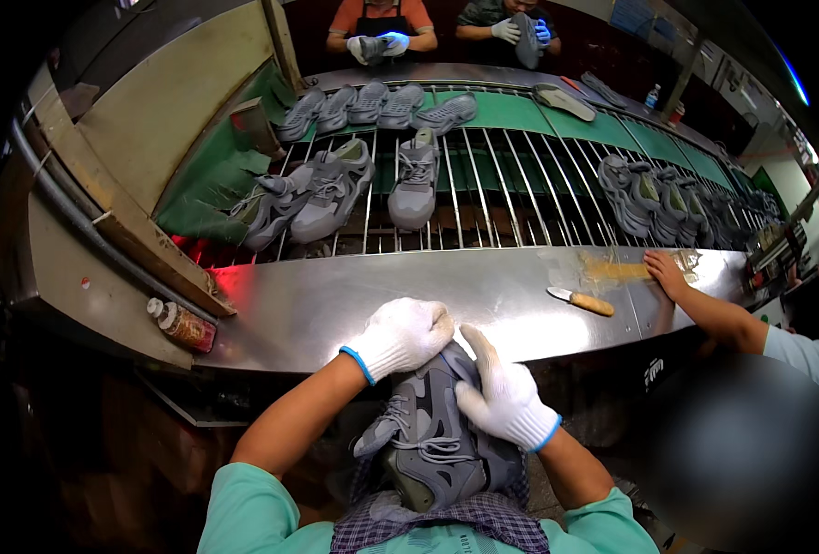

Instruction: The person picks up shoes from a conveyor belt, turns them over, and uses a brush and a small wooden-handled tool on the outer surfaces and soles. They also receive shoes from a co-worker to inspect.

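A grey lace-up shoe (434, 420) lies over my lap, its toe pointing away from me toward the metal bench edge. My left hand (407, 334), in a white knit glove with a blue cuff, is closed at the toe end, fingers curled. Along the right side of the toe, my right hand (506, 397), gloved the same way, grips the shoe with fingers stretched forward and thumb apart from them. The fingers' undersides are hidden. Another grey shoe-like piece (500, 457) shows below my right wrist, partly covered.
A wooden-handled knife (580, 301) lies on the metal ledge (382, 286), near a co-worker's bare hand (668, 275) at right. Beyond, grey shoes (416, 185) stand on a roller conveyor (511, 198). A bottle (183, 325) leans at left. Two gloved people hold shoes across the line.
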Demonstrator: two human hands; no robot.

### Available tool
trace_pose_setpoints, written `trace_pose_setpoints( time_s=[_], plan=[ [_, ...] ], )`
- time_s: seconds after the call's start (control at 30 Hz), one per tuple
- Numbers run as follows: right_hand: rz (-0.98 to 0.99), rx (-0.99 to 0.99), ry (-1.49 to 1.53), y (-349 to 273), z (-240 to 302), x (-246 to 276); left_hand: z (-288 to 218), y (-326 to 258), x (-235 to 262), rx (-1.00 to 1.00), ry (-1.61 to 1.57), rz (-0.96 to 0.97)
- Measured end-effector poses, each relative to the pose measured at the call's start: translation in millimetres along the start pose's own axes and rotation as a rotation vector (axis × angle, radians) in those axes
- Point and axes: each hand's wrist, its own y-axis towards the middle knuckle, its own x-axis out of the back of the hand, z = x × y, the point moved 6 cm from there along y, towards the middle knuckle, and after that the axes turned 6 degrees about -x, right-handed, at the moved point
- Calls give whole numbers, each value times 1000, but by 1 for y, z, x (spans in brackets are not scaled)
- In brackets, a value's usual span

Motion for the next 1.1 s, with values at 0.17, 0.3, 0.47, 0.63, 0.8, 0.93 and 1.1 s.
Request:
trace_pose_setpoints(
  time_s=[0.17,0.3,0.47,0.63,0.8,0.93,1.1],
  plan=[
    [80,93,-32,-8,10,1,3,2,-3,-41,-12,-23],
    [53,199,-68,-27,6,-4,4,1,-9,-29,3,-26],
    [181,172,-262,-45,15,-10,1,-6,-6,-75,-85,-229],
    [225,164,-210,-30,26,8,78,-30,-55,149,-913,-692],
    [69,194,219,3,16,6,92,-53,-61,151,-1106,-688],
    [106,125,235,51,37,14,50,-60,-34,72,-1200,-716],
    [65,290,-110,61,71,29,8,-77,13,-120,-785,-749]
  ],
)
